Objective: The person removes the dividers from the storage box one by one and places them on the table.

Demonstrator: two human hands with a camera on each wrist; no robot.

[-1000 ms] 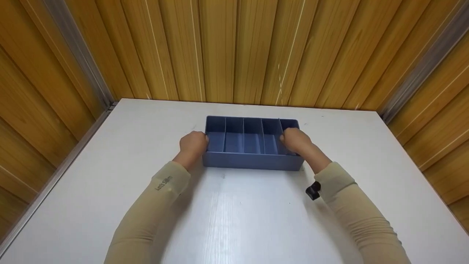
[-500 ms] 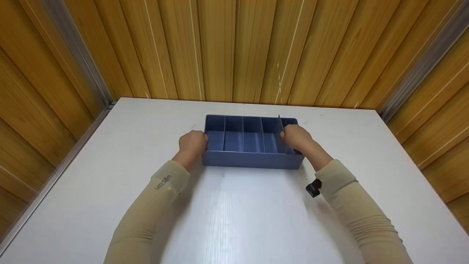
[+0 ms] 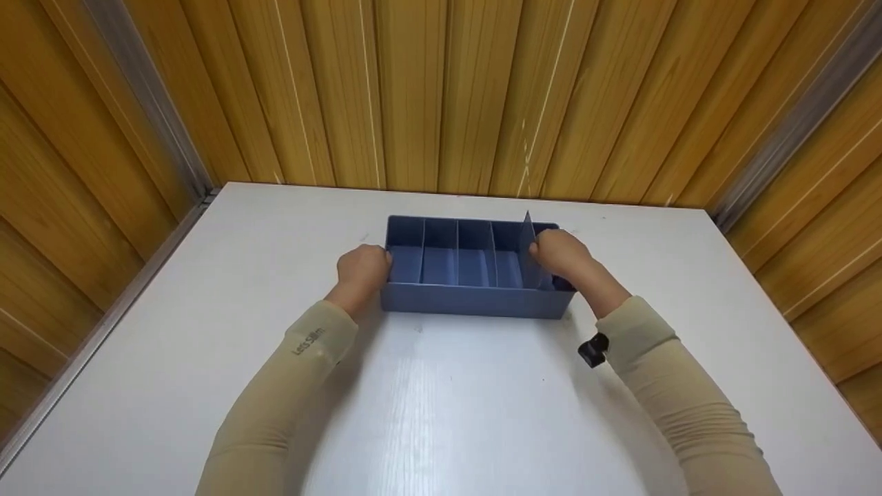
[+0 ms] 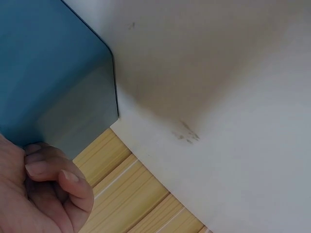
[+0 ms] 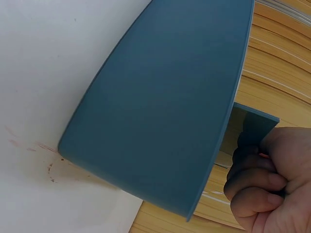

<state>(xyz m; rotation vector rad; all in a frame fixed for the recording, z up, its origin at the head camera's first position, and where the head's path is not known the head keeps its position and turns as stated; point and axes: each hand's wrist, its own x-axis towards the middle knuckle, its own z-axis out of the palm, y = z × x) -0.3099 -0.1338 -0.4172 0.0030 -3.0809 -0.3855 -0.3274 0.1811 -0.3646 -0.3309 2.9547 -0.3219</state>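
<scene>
Two hands on one blue tray [image 3: 475,302], which sits mid-table toward the far edge of the white table [image 3: 448,399], near the wood wall [image 3: 441,89].

Left hand [image 3: 363,270] grips the tray's left end wall, fingers curled; the wrist view shows only curled fingertips [image 4: 48,170] against the blue corner, and the thumb is hidden behind the wall.

Right hand [image 3: 561,253] is clamped on the rightmost divider [image 3: 528,251], which stands up above the tray rim. Its lower edge is hidden behind the front wall and the hand, so can't tell if it's seated in its slots or clear of them. Right wrist view: fingers [image 5: 252,182] curled round the divider edge, with the tray side filling most of the frame.

Rightmost compartment mostly covered by the hand. Three other dividers [image 3: 458,251] upright inside.

Small black clip [image 3: 592,350] at the right sleeve cuff, details too small to make out. Both sleeves cut off at the bottom of the head view.
</scene>
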